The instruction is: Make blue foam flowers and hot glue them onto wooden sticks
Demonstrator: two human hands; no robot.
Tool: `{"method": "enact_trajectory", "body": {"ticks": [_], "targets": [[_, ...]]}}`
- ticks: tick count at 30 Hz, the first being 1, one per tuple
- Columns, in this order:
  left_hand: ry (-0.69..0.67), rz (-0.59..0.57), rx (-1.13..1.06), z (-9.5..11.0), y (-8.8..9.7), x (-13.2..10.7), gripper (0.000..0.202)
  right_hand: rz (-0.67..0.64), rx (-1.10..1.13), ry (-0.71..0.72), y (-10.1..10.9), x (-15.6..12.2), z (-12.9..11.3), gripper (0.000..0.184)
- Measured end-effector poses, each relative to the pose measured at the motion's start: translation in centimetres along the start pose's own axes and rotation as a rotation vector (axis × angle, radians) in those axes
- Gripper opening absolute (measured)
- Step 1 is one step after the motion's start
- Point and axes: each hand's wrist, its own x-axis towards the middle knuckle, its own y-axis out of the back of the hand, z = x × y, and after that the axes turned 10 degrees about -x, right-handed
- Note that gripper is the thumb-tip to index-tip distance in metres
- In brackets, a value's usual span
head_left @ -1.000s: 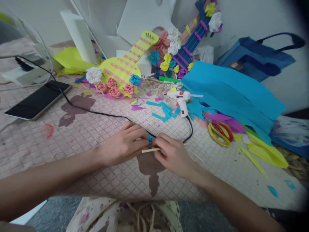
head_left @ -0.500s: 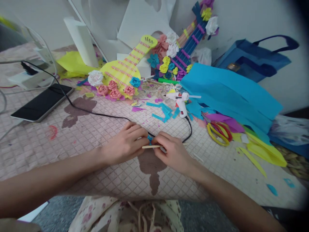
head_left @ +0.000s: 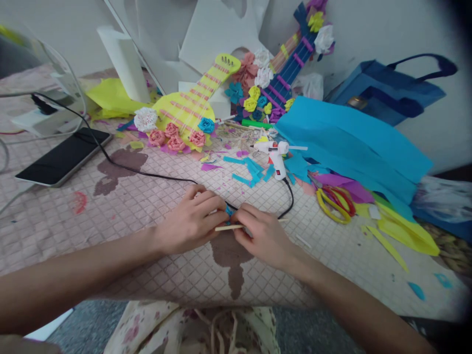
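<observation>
My left hand [head_left: 195,219] and my right hand [head_left: 263,233] meet low over the front of the table. Both have curled, closed fingers. Between the fingertips is a small piece of crumpled blue paper [head_left: 229,211], mostly covered by them. A thin pale wooden stick [head_left: 227,228] runs through my right hand, its left end lying by the left fingertips and its other end poking out beyond the right knuckles. A black cord passes just behind the fingers.
A white glue gun [head_left: 278,162] lies behind my right hand near blue paper strips [head_left: 253,169]. Scissors with yellow and red handles [head_left: 334,204] are at right. Farther back are a yellow paper guitar [head_left: 188,105] and a large blue sheet [head_left: 346,132]; a phone [head_left: 62,157] sits left.
The wooden stick's left end has dipped slightly toward me, tilting the stick. My hands stay nearly in place around the blue paper.
</observation>
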Motion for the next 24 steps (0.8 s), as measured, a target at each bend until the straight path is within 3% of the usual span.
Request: {"method": "enact_trajectory", "body": {"ticks": [7, 15, 24], "targets": [[-0.030, -0.048, -0.014, 0.08, -0.05, 0.17, 0.014, 0.041, -0.174, 0.079, -0.23, -0.16, 0.21, 0.009], [0.000, -0.028, -0.051, 0.16, -0.64, -0.07, 0.011, 0.030, -0.216, 0.133, -0.48, -0.35, 0.23, 0.009], [0.000, -0.088, -0.050, 0.08, -0.48, -0.16, 0.015, 0.027, -0.237, 0.155, -0.39, -0.33, 0.25, 0.010]]}}
